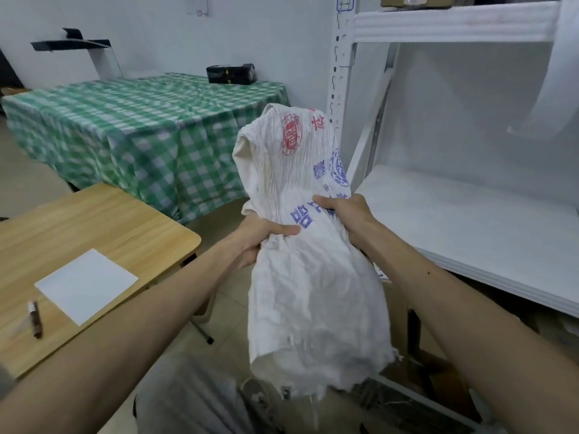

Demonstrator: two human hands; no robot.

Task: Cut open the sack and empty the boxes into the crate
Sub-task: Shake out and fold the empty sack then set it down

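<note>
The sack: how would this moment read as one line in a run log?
sack: held up, frayed open end down | left hand: grips middle | right hand: grips middle | boxes, crate: unseen

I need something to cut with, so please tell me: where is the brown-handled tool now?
In the head view, the brown-handled tool lies at lower left on the wooden table, near its front edge, just left of the white sheet and apart from it.

The sack (pixel 300 245) is white with red and blue stamped print. Behind it, a green-and-white checked cloth (pixel 141 120) bears a black box (pixel 231 73). Left of the sack, the pale wood table (pixel 94 220) holds white paper (pixel 86 285).
</note>
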